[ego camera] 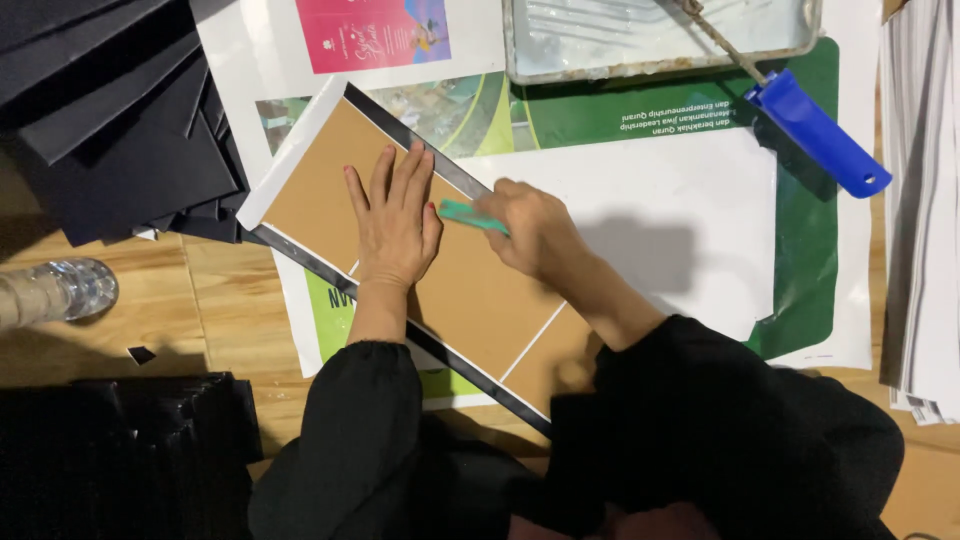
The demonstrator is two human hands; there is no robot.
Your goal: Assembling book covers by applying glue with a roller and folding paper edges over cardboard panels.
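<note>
My left hand [394, 220] lies flat, fingers spread, on a tan cardboard panel [315, 190] that sits on a dark cover sheet with a black border [300, 262]. My right hand [532, 232] grips a small teal scraper [470, 215] and presses its edge against the cardboard just right of my left thumb. A second tan panel [545, 360] lies lower right, parted from the first by a thin white gap.
A metal tray [520, 50] with a blue-handled roller [815, 132] stands at the top. Black sheets [110, 130] are stacked top left, more black boards [120, 450] bottom left. A clear bottle [60, 290] lies at left. White paper stack [925, 200] at right. Printed posters [690, 230] cover the wooden floor.
</note>
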